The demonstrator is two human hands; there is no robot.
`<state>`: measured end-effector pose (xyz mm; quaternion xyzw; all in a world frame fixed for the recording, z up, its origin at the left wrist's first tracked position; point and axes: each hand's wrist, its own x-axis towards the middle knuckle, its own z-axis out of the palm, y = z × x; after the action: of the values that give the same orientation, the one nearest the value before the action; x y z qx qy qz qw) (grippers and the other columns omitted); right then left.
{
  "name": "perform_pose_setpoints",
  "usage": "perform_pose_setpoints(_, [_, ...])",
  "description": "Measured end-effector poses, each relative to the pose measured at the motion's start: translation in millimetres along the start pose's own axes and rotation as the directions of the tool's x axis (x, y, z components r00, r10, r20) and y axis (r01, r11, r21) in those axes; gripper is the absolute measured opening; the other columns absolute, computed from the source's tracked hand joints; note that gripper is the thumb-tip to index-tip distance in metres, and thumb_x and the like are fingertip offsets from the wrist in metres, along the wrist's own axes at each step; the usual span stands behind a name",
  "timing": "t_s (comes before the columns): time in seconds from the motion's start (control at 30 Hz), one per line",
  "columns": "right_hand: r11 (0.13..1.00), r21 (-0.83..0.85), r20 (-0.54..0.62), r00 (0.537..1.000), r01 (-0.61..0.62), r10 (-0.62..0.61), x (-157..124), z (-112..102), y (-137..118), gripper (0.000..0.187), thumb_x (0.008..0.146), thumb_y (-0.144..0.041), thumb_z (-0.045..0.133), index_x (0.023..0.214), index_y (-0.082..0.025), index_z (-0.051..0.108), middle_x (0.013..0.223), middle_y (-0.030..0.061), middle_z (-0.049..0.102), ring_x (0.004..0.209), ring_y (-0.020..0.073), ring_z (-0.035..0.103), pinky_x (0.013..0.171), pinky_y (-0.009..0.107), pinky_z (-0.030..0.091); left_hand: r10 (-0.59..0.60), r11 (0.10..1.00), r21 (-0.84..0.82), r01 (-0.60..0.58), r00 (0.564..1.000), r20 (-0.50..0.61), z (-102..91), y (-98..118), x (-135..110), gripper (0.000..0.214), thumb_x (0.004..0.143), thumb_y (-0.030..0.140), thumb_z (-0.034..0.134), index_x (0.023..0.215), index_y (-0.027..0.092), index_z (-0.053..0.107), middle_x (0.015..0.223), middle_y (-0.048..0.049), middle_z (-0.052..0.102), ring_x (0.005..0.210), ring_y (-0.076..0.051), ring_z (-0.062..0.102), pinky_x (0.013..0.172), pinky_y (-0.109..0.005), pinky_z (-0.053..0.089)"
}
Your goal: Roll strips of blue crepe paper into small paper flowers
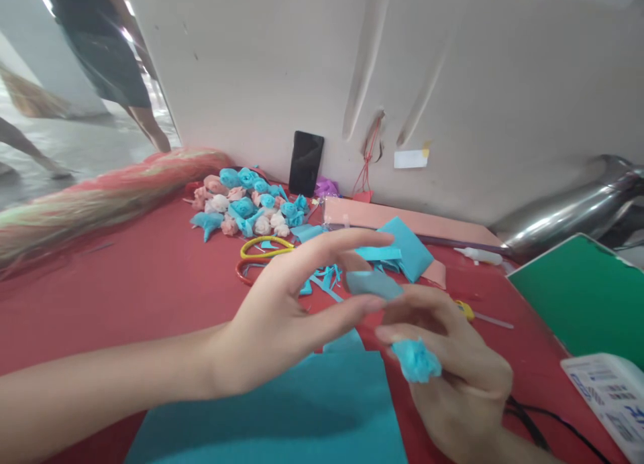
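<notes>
My left hand reaches in from the left, its thumb and index finger spread apart in a wide curve. A piece of light-blue paper shows between the two hands, with my left thumb tip close to its lower edge; I cannot tell whether they touch. My right hand is closed, with a ruffled blue paper flower held between its fingers. Under both hands lies a large blue sheet of paper. Beyond my left hand are yellow- and red-handled scissors and blue paper scraps.
Blue, pink and white paper flowers are heaped on the red table. A black phone leans on the back panel. On the right are a glue bottle, a green board and a white labelled packet. People stand at the far left.
</notes>
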<state>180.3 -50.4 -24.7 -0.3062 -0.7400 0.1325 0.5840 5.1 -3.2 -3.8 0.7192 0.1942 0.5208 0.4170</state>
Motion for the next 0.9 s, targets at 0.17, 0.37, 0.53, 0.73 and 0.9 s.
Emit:
perform_pose_setpoints(0.17, [0.998, -0.065, 0.021, 1.000, -0.012, 0.013, -2.8, -2.4, -1.0, 0.041, 0.089, -0.010, 0.059, 0.117, -0.039, 0.068, 0.098, 0.0020, 0.066, 0.067, 0.0123, 0.063, 0.057, 0.026, 0.058, -0.065, 0.997, -0.049, 0.064, 0.998, -0.025, -1.3, -2.2, 4.4, 0.015, 0.075, 0.017, 0.080, 0.086, 0.025, 0.073, 0.082, 0.0041, 0.071, 0.081, -0.012, 0.063, 0.078, -0.021, 0.052])
perform_pose_setpoints(0.37, [0.998, -0.054, -0.030, 1.000, -0.011, 0.009, -1.3, 0.2, -2.5, 0.045, 0.082, -0.002, 0.061, 0.111, -0.034, 0.072, 0.088, 0.0009, 0.073, 0.065, 0.0144, 0.069, 0.055, 0.025, 0.058, -0.024, 0.999, 0.035, 0.022, 0.997, 0.069, -3.0, 5.2, 8.9, 0.011, 0.082, 0.017, 0.072, 0.072, 0.021, 0.075, 0.066, -0.0004, 0.073, 0.066, -0.016, 0.063, 0.072, -0.030, 0.050])
perform_pose_setpoints(0.53, [0.998, -0.066, -0.092, 0.996, -0.014, 0.008, 4.1, 2.5, -6.7, 0.039, 0.079, -0.002, 0.064, 0.101, -0.032, 0.077, 0.083, 0.0009, 0.073, 0.058, 0.0127, 0.066, 0.050, 0.023, 0.056, 0.024, 0.995, 0.093, -0.035, 0.993, 0.117, -4.8, 11.1, 11.0, 0.023, 0.089, 0.019, 0.063, 0.067, 0.019, 0.069, 0.065, 0.0015, 0.070, 0.063, -0.014, 0.061, 0.077, -0.030, 0.047])
perform_pose_setpoints(0.73, [0.998, -0.057, -0.071, 0.997, -0.020, 0.016, 5.7, 3.3, -8.6, 0.044, 0.077, 0.001, 0.062, 0.102, -0.032, 0.076, 0.082, 0.0017, 0.072, 0.059, 0.0138, 0.066, 0.048, 0.023, 0.057, 0.009, 0.994, 0.112, -0.019, 0.996, 0.090, -5.0, 9.5, 12.0, 0.015, 0.083, 0.017, 0.070, 0.069, 0.021, 0.071, 0.069, 0.0025, 0.071, 0.067, -0.016, 0.063, 0.079, -0.032, 0.047])
perform_pose_setpoints(0.9, [0.999, -0.034, -0.080, 0.996, -0.040, 0.037, 3.3, 3.7, -7.9, 0.049, 0.076, 0.003, 0.061, 0.103, -0.036, 0.075, 0.095, 0.0019, 0.069, 0.060, 0.0123, 0.063, 0.052, 0.026, 0.058, -0.010, 0.999, 0.052, 0.008, 0.999, 0.047, -2.9, 9.1, 10.0, 0.009, 0.080, 0.019, 0.074, 0.075, 0.026, 0.075, 0.062, 0.0043, 0.071, 0.066, -0.018, 0.063, 0.077, -0.034, 0.047])
